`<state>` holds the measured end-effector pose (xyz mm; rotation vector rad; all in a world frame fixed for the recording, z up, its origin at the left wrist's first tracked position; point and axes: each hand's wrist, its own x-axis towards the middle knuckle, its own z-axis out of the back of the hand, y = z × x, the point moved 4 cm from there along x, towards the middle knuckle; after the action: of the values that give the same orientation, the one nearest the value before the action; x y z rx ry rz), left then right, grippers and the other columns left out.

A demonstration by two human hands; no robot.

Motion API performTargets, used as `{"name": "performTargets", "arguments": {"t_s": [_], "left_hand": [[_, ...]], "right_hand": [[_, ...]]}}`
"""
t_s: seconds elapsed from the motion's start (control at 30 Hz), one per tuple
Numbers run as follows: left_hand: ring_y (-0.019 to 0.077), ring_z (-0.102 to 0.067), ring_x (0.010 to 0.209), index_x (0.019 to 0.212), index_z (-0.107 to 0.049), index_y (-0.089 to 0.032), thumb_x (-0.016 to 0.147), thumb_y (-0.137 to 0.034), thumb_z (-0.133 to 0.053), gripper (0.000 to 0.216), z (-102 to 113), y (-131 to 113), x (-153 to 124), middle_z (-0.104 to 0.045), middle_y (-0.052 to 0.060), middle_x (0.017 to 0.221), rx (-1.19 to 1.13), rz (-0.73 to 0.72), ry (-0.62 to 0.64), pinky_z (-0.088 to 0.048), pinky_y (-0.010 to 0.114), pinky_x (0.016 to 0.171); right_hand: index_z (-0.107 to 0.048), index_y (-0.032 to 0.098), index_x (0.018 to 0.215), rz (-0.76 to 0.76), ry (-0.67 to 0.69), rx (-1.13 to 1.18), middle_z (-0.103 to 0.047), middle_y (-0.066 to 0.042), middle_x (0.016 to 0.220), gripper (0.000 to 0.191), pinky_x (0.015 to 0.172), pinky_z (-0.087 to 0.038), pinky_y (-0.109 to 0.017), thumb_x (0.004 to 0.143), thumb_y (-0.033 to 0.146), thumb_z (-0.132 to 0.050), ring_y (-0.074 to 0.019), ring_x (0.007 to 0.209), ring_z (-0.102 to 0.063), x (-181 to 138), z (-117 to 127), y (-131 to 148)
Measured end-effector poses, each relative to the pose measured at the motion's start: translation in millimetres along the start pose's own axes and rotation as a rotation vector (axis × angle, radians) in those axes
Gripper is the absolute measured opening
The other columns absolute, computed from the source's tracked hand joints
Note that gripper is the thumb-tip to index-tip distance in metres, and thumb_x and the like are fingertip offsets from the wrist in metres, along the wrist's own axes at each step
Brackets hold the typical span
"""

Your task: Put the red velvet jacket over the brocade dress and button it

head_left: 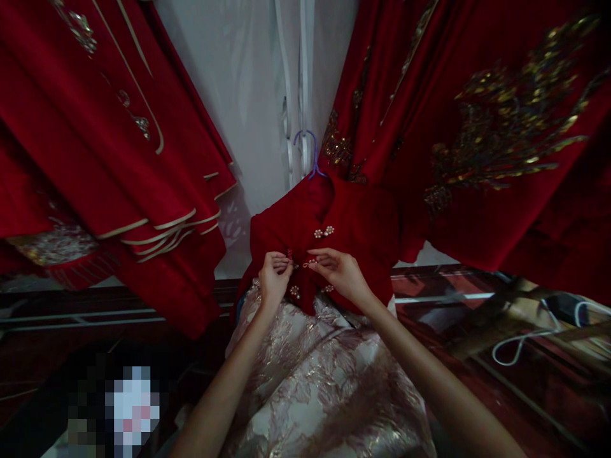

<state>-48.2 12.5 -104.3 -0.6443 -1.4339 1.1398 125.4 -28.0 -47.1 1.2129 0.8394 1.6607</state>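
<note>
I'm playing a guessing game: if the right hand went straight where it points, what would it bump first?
Probably the left hand or the tiny fastening at its fingers; depth is unclear.

Fingers pinch a fastening (beaded) on red jacket.

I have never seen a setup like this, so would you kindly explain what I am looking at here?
Of course. There is no machine: these are a person's two bare hands, seen by a camera worn on their head, looking forward and down. There is just this one view.

A red jacket hangs in front on a purple hanger, with a pale patterned fabric below it. The right hand pinches a beaded loop, while the left hand pinches the jacket's front opposite. Another beaded fastener sits above. More red garments hang on both sides. The picture is rather dim, so fine details are hard to tell.
</note>
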Motion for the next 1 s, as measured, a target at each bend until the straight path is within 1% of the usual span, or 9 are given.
{"name": "performTargets", "arguments": {"t_s": [0.13, 0.23, 0.33, 0.4, 0.5, 0.7, 0.83, 0.9, 1.0], "left_hand": [[0.0119, -0.064, 0.074, 0.089, -0.053, -0.015, 0.067, -0.021, -0.066, 0.026, -2.6, 0.5, 3.2, -0.065, 0.003, 0.076, -0.228, 0.079, 0.071, -0.051, 0.026, 0.074], [0.0137, -0.064, 0.079, 0.086, -0.061, -0.013, 0.069, -0.027, -0.066, 0.023, -4.2, 2.4, 4.8, -0.068, 0.006, 0.084, -0.359, 0.156, 0.131, -0.051, 0.030, 0.080], [0.0156, -0.065, 0.083, 0.087, -0.066, -0.012, 0.070, -0.034, -0.066, 0.027, -2.7, 3.3, 5.2, -0.069, 0.008, 0.092, -0.419, 0.206, 0.135, -0.051, 0.034, 0.085], [0.0161, -0.065, 0.083, 0.087, -0.067, -0.012, 0.069, -0.034, -0.067, 0.029, -1.0, 1.6, 5.3, -0.069, 0.009, 0.093, -0.396, 0.210, 0.132, -0.050, 0.034, 0.086], [0.0160, -0.066, 0.081, 0.087, -0.068, -0.012, 0.065, -0.029, -0.071, 0.028, 0.6, -4.1, 5.3, -0.071, 0.009, 0.089, -0.313, 0.182, 0.144, -0.051, 0.033, 0.084], [0.0164, -0.066, 0.077, 0.086, -0.070, -0.012, 0.064, -0.025, -0.069, 0.026, 3.2, -11.3, 7.3, -0.072, 0.009, 0.086, -0.197, 0.142, 0.119, -0.052, 0.031, 0.078], [0.0157, -0.065, 0.071, 0.078, -0.069, -0.011, 0.062, -0.024, -0.069, 0.021, 0.9, -7.6, 12.4, -0.071, 0.008, 0.079, -0.195, 0.173, 0.186, -0.052, 0.031, 0.075], [0.0151, -0.065, 0.071, 0.077, -0.068, -0.012, 0.062, -0.024, -0.069, 0.019, -0.9, -6.0, 14.4, -0.070, 0.007, 0.078, -0.226, 0.188, 0.225, -0.052, 0.031, 0.076], [0.0137, -0.063, 0.074, 0.083, -0.065, -0.013, 0.064, -0.025, -0.067, 0.023, -1.2, -5.2, 12.1, -0.069, 0.006, 0.082, -0.267, 0.180, 0.220, -0.051, 0.030, 0.079]], "right_hand": [[-0.065, 0.021, 0.101, 0.048, -0.007, -0.028, -0.069, -0.003, 0.086, 0.025, 0.072, -0.054, -0.029, 0.076, 0.024, -0.061, -0.0139, 0.074, -0.065, 16.9, -13.5, -3.9], [-0.065, 0.021, 0.099, 0.072, -0.033, -0.055, -0.069, -0.002, 0.086, 0.023, 0.071, -0.054, -0.028, 0.077, 0.022, -0.059, -0.0129, 0.073, -0.065, 25.5, -24.0, -9.3], [-0.064, 0.022, 0.100, 0.079, -0.080, -0.069, -0.069, -0.002, 0.088, 0.023, 0.072, -0.054, -0.027, 0.078, 0.024, -0.058, -0.0125, 0.074, -0.065, 29.4, -30.9, -16.1], [-0.064, 0.022, 0.100, 0.080, -0.108, -0.070, -0.068, -0.002, 0.089, 0.023, 0.073, -0.054, -0.027, 0.078, 0.025, -0.058, -0.0128, 0.076, -0.065, 29.8, -33.8, -19.7], [-0.064, 0.022, 0.100, 0.076, -0.117, -0.055, -0.068, -0.003, 0.089, 0.022, 0.071, -0.054, -0.026, 0.079, 0.026, -0.057, -0.0130, 0.077, -0.065, 28.5, -36.8, -21.2], [-0.064, 0.021, 0.098, 0.084, -0.149, -0.048, -0.068, -0.003, 0.085, 0.021, 0.068, -0.055, -0.026, 0.079, 0.029, -0.057, -0.0136, 0.076, -0.065, 24.2, -36.6, -14.5], [-0.063, 0.021, 0.095, 0.102, -0.175, -0.081, -0.067, -0.003, 0.085, 0.018, 0.066, -0.054, -0.025, 0.081, 0.029, -0.055, -0.0134, 0.075, -0.064, 23.6, -34.8, -13.9], [-0.061, 0.021, 0.095, 0.100, -0.158, -0.075, -0.067, -0.003, 0.086, 0.017, 0.066, -0.054, -0.025, 0.081, 0.029, -0.054, -0.0130, 0.075, -0.065, 23.2, -33.2, -15.8], [-0.054, 0.021, 0.097, 0.070, -0.079, 0.013, -0.067, -0.003, 0.091, 0.017, 0.068, -0.054, -0.025, 0.084, 0.031, -0.051, -0.0129, 0.081, -0.065, 17.4, -26.9, -21.6]]}}
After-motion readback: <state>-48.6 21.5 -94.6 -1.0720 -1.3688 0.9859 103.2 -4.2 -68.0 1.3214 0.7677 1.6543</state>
